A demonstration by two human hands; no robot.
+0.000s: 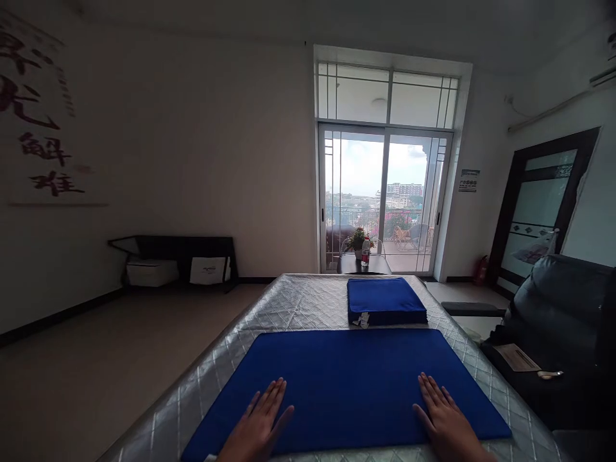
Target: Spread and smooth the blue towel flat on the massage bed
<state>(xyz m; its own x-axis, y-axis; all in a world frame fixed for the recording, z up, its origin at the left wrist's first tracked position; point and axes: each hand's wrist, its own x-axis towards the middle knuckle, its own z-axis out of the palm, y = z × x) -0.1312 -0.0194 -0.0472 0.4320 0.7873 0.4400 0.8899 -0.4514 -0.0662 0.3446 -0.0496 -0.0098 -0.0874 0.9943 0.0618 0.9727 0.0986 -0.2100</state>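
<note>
A blue cloth mat [351,385] lies spread flat across the near part of the table. My left hand [257,420] rests palm down on its left side, fingers stretched forward and thumb apart. On the right side of the same mat, my right hand [443,414] lies flat too, its fingers extended. Neither hand holds anything. Just beyond the mat sits a neat stack of folded blue cloths [387,298], with white tags showing at its front left corner.
A silver quilted cover [298,301] drapes the table. Behind it, a small dark table carries a bottle [366,251] and a potted plant [357,240] before sliding glass doors. A black armchair [563,321] stands at right, a low black bench [180,256] along the left wall.
</note>
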